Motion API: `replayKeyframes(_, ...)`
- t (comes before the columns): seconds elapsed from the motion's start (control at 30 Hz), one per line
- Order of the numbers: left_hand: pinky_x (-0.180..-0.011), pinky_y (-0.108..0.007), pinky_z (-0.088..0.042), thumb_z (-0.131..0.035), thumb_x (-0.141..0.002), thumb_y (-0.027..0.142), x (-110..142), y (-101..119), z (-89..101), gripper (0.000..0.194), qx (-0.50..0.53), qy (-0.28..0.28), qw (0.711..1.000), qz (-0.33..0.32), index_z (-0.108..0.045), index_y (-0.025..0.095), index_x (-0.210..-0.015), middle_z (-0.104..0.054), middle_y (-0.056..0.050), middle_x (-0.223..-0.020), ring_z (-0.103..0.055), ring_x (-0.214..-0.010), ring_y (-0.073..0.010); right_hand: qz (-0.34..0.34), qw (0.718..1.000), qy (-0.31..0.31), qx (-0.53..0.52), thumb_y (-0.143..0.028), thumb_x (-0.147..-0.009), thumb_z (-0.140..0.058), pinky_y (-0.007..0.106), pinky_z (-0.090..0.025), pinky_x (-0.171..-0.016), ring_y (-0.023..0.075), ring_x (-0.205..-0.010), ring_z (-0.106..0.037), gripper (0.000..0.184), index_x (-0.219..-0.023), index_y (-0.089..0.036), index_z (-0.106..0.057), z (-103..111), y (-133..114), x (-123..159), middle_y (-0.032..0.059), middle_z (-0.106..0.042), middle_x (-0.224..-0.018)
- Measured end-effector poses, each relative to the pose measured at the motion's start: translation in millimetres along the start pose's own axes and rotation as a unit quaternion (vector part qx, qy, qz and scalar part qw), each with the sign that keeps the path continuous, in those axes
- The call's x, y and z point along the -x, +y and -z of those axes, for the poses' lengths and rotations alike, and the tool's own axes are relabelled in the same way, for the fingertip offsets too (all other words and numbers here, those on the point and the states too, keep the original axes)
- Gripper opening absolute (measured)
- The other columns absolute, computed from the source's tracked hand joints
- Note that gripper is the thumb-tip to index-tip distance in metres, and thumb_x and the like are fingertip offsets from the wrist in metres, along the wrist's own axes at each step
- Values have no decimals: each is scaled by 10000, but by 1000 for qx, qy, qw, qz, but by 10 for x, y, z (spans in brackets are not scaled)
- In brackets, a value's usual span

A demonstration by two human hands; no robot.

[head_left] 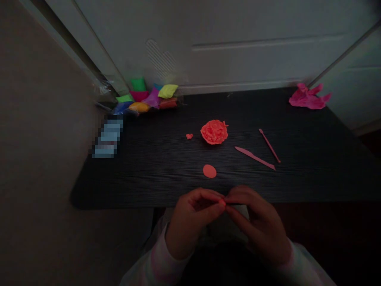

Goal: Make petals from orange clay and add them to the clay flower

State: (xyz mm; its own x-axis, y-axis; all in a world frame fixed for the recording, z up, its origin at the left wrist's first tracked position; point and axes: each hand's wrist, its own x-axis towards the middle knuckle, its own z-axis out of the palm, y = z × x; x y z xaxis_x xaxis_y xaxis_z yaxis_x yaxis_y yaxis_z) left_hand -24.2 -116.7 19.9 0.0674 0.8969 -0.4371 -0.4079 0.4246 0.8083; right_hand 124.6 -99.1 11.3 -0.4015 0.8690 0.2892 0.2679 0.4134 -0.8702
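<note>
Both hands meet just in front of the near edge of the dark table (312, 174). My left hand (192, 220) and my right hand (257, 226) pinch fingertips together on a tiny orange clay piece (222, 203) between them. On the table ahead lies a flat orange clay disc (209, 171). Farther back sits an orange clay flower (214, 132) made of layered petals. A small orange clay scrap (189, 136) lies to the flower's left.
Two pink modelling tools (255, 158) (269, 145) lie right of the flower. Several coloured clay packets (149, 97) are heaped at the back left corner, a crumpled pink wrapper (309, 97) at the back right. A white panelled wall (238, 39) stands behind.
</note>
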Motion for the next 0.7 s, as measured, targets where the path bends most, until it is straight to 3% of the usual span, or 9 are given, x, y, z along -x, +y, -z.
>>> replayKeyframes(0.13,-652,-226,-475,-683,-606,154,-57,-9,-5,70,-5,11,1000,15,-636,164,-656,-659,8,-713,-599,-686,-106,46,998,-5,47,-103,-751,-558,256,-471,-642,128,-737,-562,184,-907,-198,-551,12,31,-80,15,-602,-777)
replayKeyframes(0.23,-613,-231,-486,-643,-657,182,-89,51,36,95,-124,14,992,-25,-636,179,-752,-662,4,-728,-604,-665,-112,43,996,-7,82,-127,-764,-553,264,-473,-656,136,-749,-568,155,-905,-192,-557,57,55,-180,21,-617,-783)
replayKeyframes(0.3,-599,-244,-485,-591,-710,185,-123,95,99,133,-272,64,952,-123,-628,190,-838,-657,-7,-776,-594,-669,-118,22,992,-9,124,-147,-772,-549,264,-476,-667,142,-766,-574,133,-899,-185,-562,83,75,-270,29,-624,-803)
replayKeyframes(0.4,-705,-298,-469,-553,-747,165,-197,115,214,127,-484,145,815,-284,-623,176,-852,-644,-26,-823,-566,-760,-145,-11,980,-46,194,-161,-779,-545,259,-474,-680,142,-767,-578,109,-883,-160,-576,88,105,-415,43,-623,-822)
replayKeyframes(0.47,-764,-330,-449,-569,-743,172,-248,94,266,126,-558,157,745,-330,-622,162,-857,-642,-35,-830,-543,-809,-165,-21,968,-77,236,-159,-784,-537,258,-469,-690,139,-766,-577,107,-881,-147,-581,71,117,-495,47,-619,-827)
replayKeyframes(0.57,-782,-337,-438,-587,-737,201,-293,54,285,163,-592,152,715,-341,-613,148,-889,-635,-42,-853,-522,-836,-177,-25,954,-109,278,-160,-792,-523,260,-462,-691,138,-766,-572,114,-891,-156,-580,41,113,-568,40,-609,-844)
replayKeyframes(0.7,-780,-320,-432,-575,-747,202,-298,56,265,156,-583,149,725,-335,-610,142,-888,-627,-40,-860,-518,-833,-170,-34,941,-138,306,-179,-796,-518,273,-456,-677,141,-745,-564,101,-876,-170,-580,21,86,-600,30,-601,-835)
